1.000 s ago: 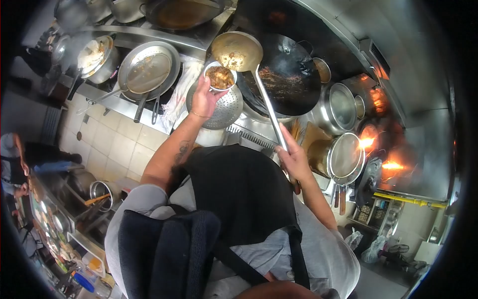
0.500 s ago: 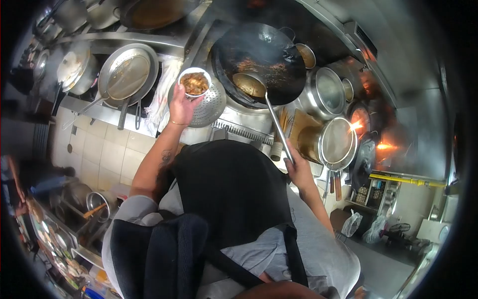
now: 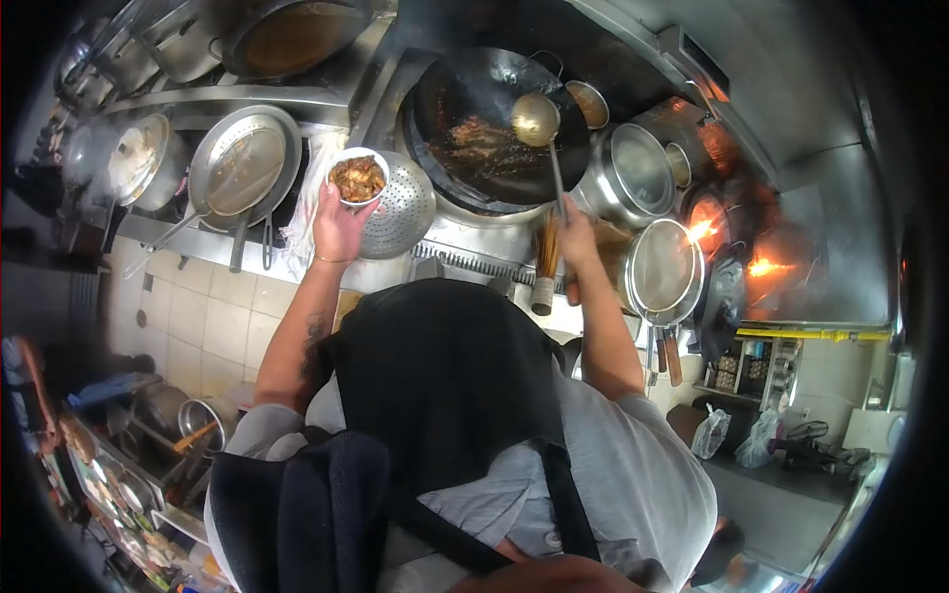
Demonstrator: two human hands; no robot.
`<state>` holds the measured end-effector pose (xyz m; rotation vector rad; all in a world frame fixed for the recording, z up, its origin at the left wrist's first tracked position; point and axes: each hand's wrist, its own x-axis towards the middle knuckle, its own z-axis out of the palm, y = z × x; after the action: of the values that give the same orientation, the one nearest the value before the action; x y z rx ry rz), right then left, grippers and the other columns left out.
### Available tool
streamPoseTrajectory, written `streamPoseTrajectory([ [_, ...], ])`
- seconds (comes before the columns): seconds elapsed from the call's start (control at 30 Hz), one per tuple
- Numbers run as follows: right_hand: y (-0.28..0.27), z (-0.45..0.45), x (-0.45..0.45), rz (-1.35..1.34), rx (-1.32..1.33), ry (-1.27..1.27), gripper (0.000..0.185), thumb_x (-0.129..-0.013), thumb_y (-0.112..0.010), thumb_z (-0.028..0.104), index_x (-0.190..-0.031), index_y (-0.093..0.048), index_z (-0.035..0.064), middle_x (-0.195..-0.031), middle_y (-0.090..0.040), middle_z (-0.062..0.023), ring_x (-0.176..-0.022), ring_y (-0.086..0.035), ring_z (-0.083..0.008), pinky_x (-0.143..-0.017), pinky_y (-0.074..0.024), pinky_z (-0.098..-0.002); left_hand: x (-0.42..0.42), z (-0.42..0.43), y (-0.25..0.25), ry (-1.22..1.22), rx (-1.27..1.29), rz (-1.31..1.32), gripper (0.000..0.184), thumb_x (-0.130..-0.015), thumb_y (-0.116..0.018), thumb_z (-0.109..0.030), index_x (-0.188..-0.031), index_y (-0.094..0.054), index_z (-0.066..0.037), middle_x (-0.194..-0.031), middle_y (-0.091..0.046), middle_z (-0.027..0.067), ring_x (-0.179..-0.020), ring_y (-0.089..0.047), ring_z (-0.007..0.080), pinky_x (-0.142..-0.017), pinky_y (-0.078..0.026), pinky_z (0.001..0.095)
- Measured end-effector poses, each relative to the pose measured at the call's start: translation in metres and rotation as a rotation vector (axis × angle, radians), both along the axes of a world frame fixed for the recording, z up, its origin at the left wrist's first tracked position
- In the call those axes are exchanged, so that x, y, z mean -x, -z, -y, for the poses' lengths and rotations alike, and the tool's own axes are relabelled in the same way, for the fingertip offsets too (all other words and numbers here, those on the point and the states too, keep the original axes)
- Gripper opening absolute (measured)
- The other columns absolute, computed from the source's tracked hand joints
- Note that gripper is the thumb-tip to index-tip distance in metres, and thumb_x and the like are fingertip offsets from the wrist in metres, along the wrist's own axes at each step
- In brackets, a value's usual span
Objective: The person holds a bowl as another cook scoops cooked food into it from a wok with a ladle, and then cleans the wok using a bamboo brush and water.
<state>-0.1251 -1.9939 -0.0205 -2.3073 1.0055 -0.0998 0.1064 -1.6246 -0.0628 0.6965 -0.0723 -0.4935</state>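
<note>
My left hand [image 3: 338,229] is closed around a small white bowl [image 3: 358,176] filled with brown, saucy chopped food. The bowl is held up beside a perforated steel strainer [image 3: 400,212]. In my right hand [image 3: 576,237] is the long handle of a ladle [image 3: 536,121], whose round head is over the far right part of a large black wok [image 3: 474,94]. Brown residue streaks the wok's inner surface. Below the wok, close to my right hand, stands a bundled bamboo brush [image 3: 545,262].
Steel pots [image 3: 643,168] and a fine-mesh strainer [image 3: 664,272] stand right of the wok, with flames [image 3: 766,267] beyond. On the left are stacked pans [image 3: 242,163] and a lidded pot [image 3: 138,163]. Another person's arm [image 3: 35,371] shows at the far left edge.
The ladle has moved from the wok's near side to its far right, and my right hand has shifted up. My left hand with the bowl has drifted slightly left and down as the view shifted.
</note>
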Motion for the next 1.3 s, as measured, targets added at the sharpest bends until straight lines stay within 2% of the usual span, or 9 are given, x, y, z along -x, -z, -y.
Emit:
streamPoseTrajectory([
  [0.2, -0.02, -0.036, 0.032, 0.024, -0.044, -0.294, 0.068, -0.099, -0.064, 0.015, -0.163, -0.041, 0.0179, -0.139, -0.063, -0.0292, -0.127, -0.064, -0.0435, -0.107, -0.0509, -0.0459, -0.001, -0.012, 0.0, -0.04, -0.051, -0.01, 0.05, -0.114, -0.045, -0.037, -0.154, -0.037, -0.009, -0.152, -0.049, 0.0151, -0.139, -0.054, 0.0335, -0.11, -0.051, 0.056],
  [0.43, 0.0, -0.001, 0.025, -0.067, 0.133, -0.024, 0.06, -0.101, -0.061, 0.019, -0.159, -0.045, 0.0131, -0.117, -0.07, -0.033, -0.112, -0.07, -0.0467, -0.096, -0.0552, -0.0496, -0.003, -0.02, 0.002, -0.077, -0.069, 0.005, 0.051, -0.113, -0.046, -0.037, -0.154, -0.037, -0.008, -0.151, -0.05, 0.0153, -0.136, -0.055, 0.0337, -0.107, -0.053, 0.0526],
  [0.5, 0.008, -0.027, 0.018, -0.045, 0.196, -0.077, 0.06, -0.103, -0.056, 0.01, -0.161, -0.043, 0.0156, -0.113, -0.074, -0.0235, -0.097, -0.075, -0.0345, -0.084, -0.0595, -0.0408, -0.004, -0.021, 0.005, -0.075, -0.077, 0.009, 0.051, -0.113, -0.046, -0.037, -0.153, -0.037, -0.008, -0.151, -0.05, 0.0151, -0.136, -0.055, 0.0339, -0.107, -0.053, 0.0527],
  [0.57, -0.022, -0.065, 0.008, -0.057, -0.382, -0.025, 0.065, -0.104, -0.055, 0.01, -0.166, -0.037, 0.0195, -0.081, -0.067, -0.0112, -0.057, -0.063, -0.0203, -0.052, -0.0529, -0.0344, -0.004, -0.02, 0.008, -0.078, -0.092, 0.008, 0.051, -0.113, -0.047, -0.037, -0.154, -0.037, -0.008, -0.151, -0.049, 0.0147, -0.136, -0.055, 0.0344, -0.106, -0.053, 0.0534],
  [0.67, -0.055, -0.102, 0.004, 0.131, -0.907, 0.031, 0.068, -0.106, -0.052, 0.008, -0.168, -0.03, 0.021, -0.068, -0.049, 0.0006, -0.044, -0.038, -0.0066, -0.037, -0.0343, -0.0251, -0.005, -0.02, 0.02, -0.078, -0.109, 0.019, 0.051, -0.113, -0.047, -0.037, -0.155, -0.036, -0.01, -0.152, -0.049, 0.0145, -0.136, -0.055, 0.0344, -0.106, -0.054, 0.0544],
  [0.97, -0.112, -0.127, 0.025, 0.142, -1.231, -0.09, 0.07, -0.106, -0.056, 0.008, -0.169, -0.029, 0.0225, -0.068, -0.05, 0.0013, -0.045, -0.043, -0.0079, -0.039, -0.0354, -0.0251, -0.014, -0.006, 0.028, -0.07, -0.119, -0.049, 0.054, -0.112, -0.049, -0.033, -0.159, -0.033, -0.013, -0.153, -0.049, 0.0131, -0.14, -0.052, 0.0338, -0.106, -0.054, 0.0555],
  [1.1, -0.134, -0.146, 0.021, 0.034, -0.76, -0.293, 0.07, -0.104, -0.057, 0.004, -0.168, -0.032, 0.0201, -0.077, -0.064, -0.0043, -0.051, -0.056, -0.0135, -0.048, -0.0503, -0.03, -0.026, 0.008, 0.014, -0.042, -0.024, -0.006, 0.053, -0.113, -0.047, -0.034, -0.159, -0.034, -0.013, -0.154, -0.049, 0.0121, -0.141, -0.051, 0.0335, -0.108, -0.052, 0.0558],
  [1.13, -0.13, -0.145, 0.018, 0.269, -0.301, -0.519, 0.07, -0.103, -0.058, 0.004, -0.167, -0.034, 0.018, -0.089, -0.07, -0.0103, -0.06, -0.063, -0.0173, -0.059, -0.0549, -0.0325, -0.029, 0.011, 0.008, -0.018, 0.024, 0.016, 0.052, -0.113, -0.047, -0.035, -0.159, -0.034, -0.013, -0.154, -0.049, 0.0119, -0.141, -0.051, 0.0331, -0.109, -0.051, 0.0555],
  [1.3, -0.162, -0.167, 0.026, 0.216, 0.01, -0.52, 0.067, -0.099, -0.063, 0.0, -0.162, -0.042, 0.0093, -0.14, -0.066, -0.0241, -0.112, -0.075, -0.0268, -0.091, -0.0563, -0.0331, -0.037, 0.029, -0.037, -0.03, 0.073, 0.095, 0.051, -0.113, -0.045, -0.036, -0.159, -0.035, -0.014, -0.153, -0.05, 0.011, -0.139, -0.054, 0.0307, -0.109, -0.052, 0.0537],
])
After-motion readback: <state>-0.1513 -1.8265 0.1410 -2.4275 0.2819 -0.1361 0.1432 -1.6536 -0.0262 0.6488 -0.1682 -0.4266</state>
